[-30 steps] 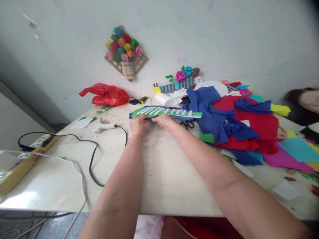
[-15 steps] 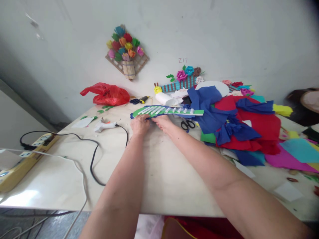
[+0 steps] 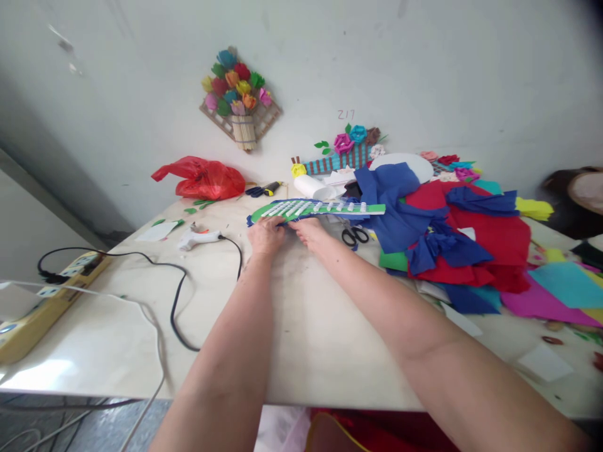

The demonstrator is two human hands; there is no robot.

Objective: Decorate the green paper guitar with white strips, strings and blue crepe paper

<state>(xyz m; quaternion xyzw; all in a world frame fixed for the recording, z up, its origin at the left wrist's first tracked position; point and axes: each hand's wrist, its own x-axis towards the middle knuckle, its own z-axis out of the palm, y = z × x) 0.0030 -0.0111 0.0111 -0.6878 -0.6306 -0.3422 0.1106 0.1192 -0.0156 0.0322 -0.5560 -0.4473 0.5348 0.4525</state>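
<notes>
A long green paper strip with several white cross-pieces and a blue paper backing (image 3: 315,209) lies near the far middle of the table. My left hand (image 3: 265,235) grips its near edge with curled fingers. My right hand (image 3: 307,230) sits just beside it, fingers pinched on the same edge. Both forearms stretch across the pale tabletop (image 3: 306,326).
A white glue gun (image 3: 200,238) lies to the left, its black cord running to a yellow power strip (image 3: 44,295). Black scissors (image 3: 354,235) lie right of my hands. Blue, red and other coloured paper (image 3: 452,238) is heaped at right. A red plastic bag (image 3: 202,179) sits by the wall. A person (image 3: 577,194) is at far right.
The strip's right end has risen slightly and my hands have shifted a little away from me along its edge. Nothing else moved.
</notes>
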